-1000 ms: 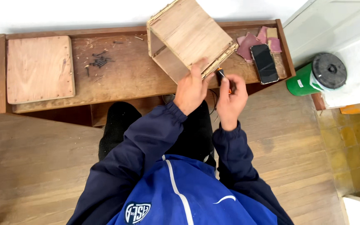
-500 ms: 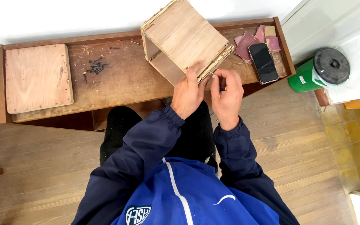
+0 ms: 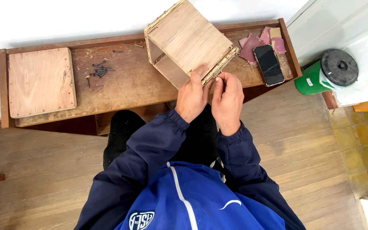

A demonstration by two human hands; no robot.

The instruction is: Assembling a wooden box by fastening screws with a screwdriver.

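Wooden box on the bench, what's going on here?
A person in a blue jacket works on an open-sided plywood box tilted on a long wooden bench. The left hand steadies the box's near edge; the right hand pinches something small, likely a nail, against that edge. A pile of dark nails, a square plywood panel, a black phone and reddish sandpaper scraps lie on the bench.

both hands point(image 3: 209, 93) forward, fingertips pinched together
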